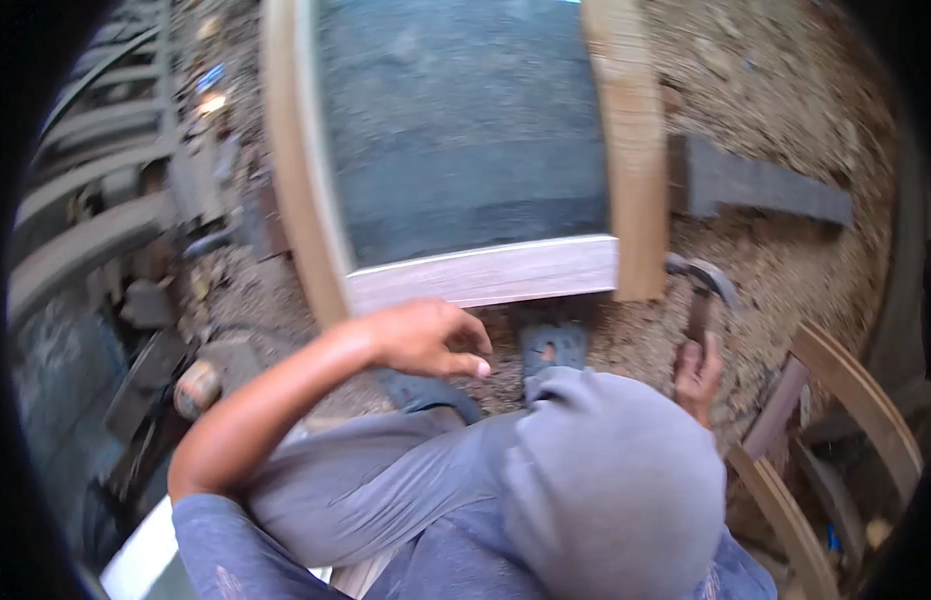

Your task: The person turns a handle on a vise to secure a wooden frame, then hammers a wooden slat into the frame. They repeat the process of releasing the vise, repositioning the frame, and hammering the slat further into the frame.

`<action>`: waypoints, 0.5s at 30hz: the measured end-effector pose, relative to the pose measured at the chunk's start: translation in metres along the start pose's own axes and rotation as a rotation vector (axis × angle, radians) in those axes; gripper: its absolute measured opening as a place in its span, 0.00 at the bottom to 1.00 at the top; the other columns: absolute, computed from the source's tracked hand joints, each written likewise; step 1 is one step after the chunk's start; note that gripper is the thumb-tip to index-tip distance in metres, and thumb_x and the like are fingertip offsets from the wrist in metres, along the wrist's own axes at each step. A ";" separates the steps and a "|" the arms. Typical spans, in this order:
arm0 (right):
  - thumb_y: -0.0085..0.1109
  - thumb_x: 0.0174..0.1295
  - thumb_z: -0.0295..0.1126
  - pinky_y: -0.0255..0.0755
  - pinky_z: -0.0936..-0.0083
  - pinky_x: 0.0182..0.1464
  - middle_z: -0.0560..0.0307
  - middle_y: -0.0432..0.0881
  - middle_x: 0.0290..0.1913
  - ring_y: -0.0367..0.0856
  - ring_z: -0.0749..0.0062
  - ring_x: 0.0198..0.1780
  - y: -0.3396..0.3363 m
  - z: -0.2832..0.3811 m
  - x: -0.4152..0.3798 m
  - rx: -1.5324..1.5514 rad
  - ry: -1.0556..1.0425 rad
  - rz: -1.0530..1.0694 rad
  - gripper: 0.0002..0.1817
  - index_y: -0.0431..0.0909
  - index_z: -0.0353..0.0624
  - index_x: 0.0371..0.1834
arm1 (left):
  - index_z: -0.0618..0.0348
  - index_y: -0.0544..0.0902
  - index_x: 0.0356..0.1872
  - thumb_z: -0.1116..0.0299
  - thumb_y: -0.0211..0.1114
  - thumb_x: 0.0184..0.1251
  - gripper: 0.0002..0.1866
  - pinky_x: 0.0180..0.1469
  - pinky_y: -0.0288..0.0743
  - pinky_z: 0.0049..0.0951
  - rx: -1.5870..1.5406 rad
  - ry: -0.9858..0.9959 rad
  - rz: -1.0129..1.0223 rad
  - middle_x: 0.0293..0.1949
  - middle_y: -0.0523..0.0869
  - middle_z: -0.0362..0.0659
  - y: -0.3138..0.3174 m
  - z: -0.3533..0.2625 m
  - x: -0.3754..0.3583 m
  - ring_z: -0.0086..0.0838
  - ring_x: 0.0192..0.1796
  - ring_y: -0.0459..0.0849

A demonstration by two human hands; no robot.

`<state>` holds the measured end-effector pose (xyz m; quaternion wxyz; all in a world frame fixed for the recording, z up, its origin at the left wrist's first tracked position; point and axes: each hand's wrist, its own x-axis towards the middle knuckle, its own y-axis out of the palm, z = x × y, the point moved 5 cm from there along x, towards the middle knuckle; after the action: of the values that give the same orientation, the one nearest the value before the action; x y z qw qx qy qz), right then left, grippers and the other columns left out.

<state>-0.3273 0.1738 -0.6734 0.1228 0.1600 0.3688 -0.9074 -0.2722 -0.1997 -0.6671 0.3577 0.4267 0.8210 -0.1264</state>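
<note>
My right hand (696, 378) is closed round the handle of a hammer (700, 308), its curved metal head up beside the near right corner of a wooden frame (634, 170). That frame lies flat in front of me and surrounds a dark, blue-grey glass-like pane (466, 150). A pale crosspiece (486, 272) forms its near end. Over the near left part of the crosspiece hangs my left hand (431, 338), fingers loosely bent and thumb apart, with nothing in it. Part of my right forearm is hidden behind my raised, grey-trousered knee (616, 480).
Wood shavings (776, 260) cover the ground. A grey board (766, 182) projects beyond the frame's right side. Curved wooden pieces (856, 395) stand at lower right. At left are slatted pieces (96, 180) and a round container (198, 388). My shoe (554, 345) is beneath the frame's near end.
</note>
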 end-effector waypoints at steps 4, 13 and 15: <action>0.48 0.74 0.38 0.71 0.79 0.30 0.62 0.78 0.27 0.74 0.82 0.28 0.010 -0.017 -0.042 0.148 0.173 -0.173 0.14 0.76 0.39 0.51 | 0.64 0.85 0.40 0.52 0.69 0.63 0.21 0.47 0.80 0.34 -0.148 -0.245 -0.403 0.36 0.88 0.48 -0.046 0.059 -0.114 0.32 0.41 0.87; 0.52 0.73 0.44 0.68 0.79 0.28 0.66 0.75 0.26 0.71 0.82 0.26 0.029 0.014 0.010 0.315 0.151 -0.027 0.18 0.74 0.40 0.54 | 0.72 0.73 0.53 0.26 0.72 0.38 0.55 0.60 0.73 0.41 -0.184 -0.578 -1.288 0.52 0.79 0.61 0.031 0.185 -0.108 0.48 0.58 0.79; 0.52 0.70 0.54 0.51 0.81 0.22 0.71 0.65 0.21 0.59 0.88 0.21 0.029 0.027 0.036 0.165 -0.118 0.159 0.26 0.73 0.38 0.51 | 0.72 0.72 0.54 0.29 0.75 0.35 0.56 0.62 0.73 0.42 -0.198 -0.456 -1.431 0.52 0.81 0.61 0.028 0.196 -0.088 0.49 0.59 0.79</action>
<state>-0.3558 0.1310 -0.6873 0.2025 0.1446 0.2712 -0.9298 -0.1229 -0.3369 -0.7428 0.3862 -0.2810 0.8108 -0.3384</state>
